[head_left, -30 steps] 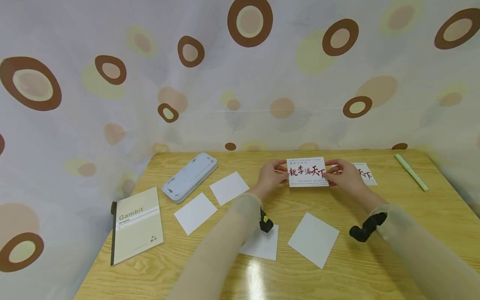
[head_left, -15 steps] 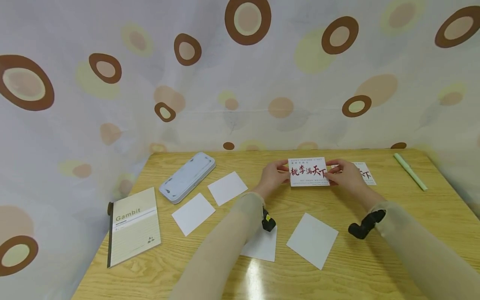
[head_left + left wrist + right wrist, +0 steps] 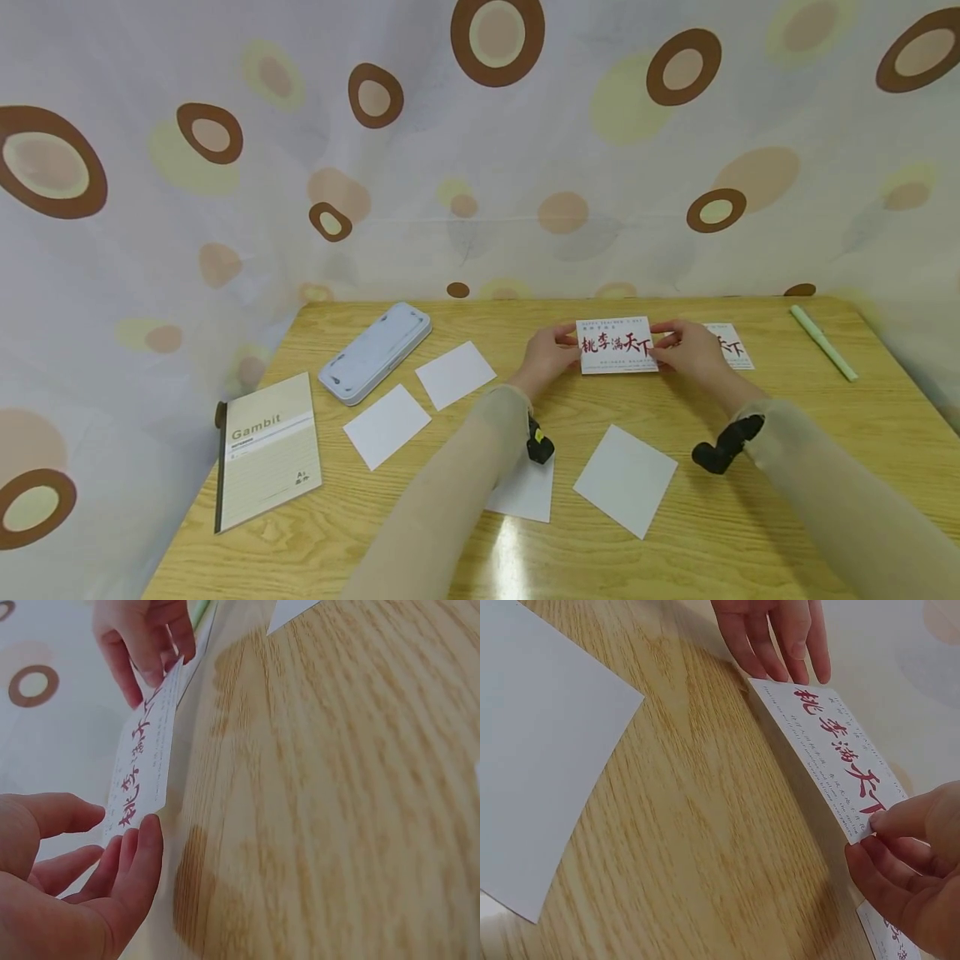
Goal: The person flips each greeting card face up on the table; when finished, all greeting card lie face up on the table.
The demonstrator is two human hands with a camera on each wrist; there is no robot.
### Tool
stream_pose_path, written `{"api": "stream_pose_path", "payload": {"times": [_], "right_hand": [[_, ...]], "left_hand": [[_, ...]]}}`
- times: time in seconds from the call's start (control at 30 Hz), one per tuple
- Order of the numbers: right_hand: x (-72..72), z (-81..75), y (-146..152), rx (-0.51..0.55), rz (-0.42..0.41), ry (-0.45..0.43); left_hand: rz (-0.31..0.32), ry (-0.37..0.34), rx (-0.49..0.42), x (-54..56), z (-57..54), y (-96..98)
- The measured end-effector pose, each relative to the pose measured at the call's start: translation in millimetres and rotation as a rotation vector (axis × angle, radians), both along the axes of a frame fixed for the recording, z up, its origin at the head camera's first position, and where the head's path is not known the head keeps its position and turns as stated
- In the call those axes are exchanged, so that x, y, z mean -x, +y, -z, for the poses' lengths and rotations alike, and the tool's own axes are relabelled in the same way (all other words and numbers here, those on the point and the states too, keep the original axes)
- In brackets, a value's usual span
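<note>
A white greeting card (image 3: pixel 617 345) with red Chinese characters stands tilted up near the back of the table. My left hand (image 3: pixel 548 357) has its fingertips around the card's left edge, seen close in the left wrist view. At the other end, my right hand (image 3: pixel 693 353) pinches the lower right corner, its thumb (image 3: pixel 904 815) on the printed face. Behind the right hand lies a second printed card (image 3: pixel 733 347), partly hidden by that hand.
Two blank white cards lie left of centre, beside a pale blue tin case (image 3: pixel 377 353) and a Gambit notebook (image 3: pixel 270 454). Nearer me are a square white sheet (image 3: pixel 626 481) and another sheet (image 3: pixel 527 493) partly under my left forearm. A light green pen (image 3: pixel 822 342) lies far right.
Both hands keep holding the card at nearly the same spot; it tips slightly and shifts a little to the right. The other things stay where they were.
</note>
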State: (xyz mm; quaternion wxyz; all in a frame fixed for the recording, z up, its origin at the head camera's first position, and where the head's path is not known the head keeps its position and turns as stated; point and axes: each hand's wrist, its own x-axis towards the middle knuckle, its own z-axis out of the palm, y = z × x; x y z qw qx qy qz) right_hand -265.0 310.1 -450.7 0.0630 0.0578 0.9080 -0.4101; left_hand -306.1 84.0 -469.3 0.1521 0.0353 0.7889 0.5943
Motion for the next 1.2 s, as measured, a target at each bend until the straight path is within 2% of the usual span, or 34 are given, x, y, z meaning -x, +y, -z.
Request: {"api": "stream_pose_path", "payload": {"times": [0.37, 0.53, 0.77, 1.2], "right_hand": [[6.0, 4.3, 3.7, -0.064, -0.015, -0.057], [5.7, 4.6, 4.6, -0.049, -0.024, -0.079], [5.4, 4.4, 5.7, -0.067, -0.019, -0.076], [4.1, 1.7, 5.9, -0.053, -0.018, -0.059]], "left_hand": [[0.008, -0.041, -0.009, -0.5, 0.0, 2.6], [0.051, -0.035, -0.002, -1.7, -2.8, 2.8], [0.083, -0.047, -0.003, -3.1, -7.3, 3.7], [0.126, -0.030, 0.038, -0.7, -5.9, 5.7]]}}
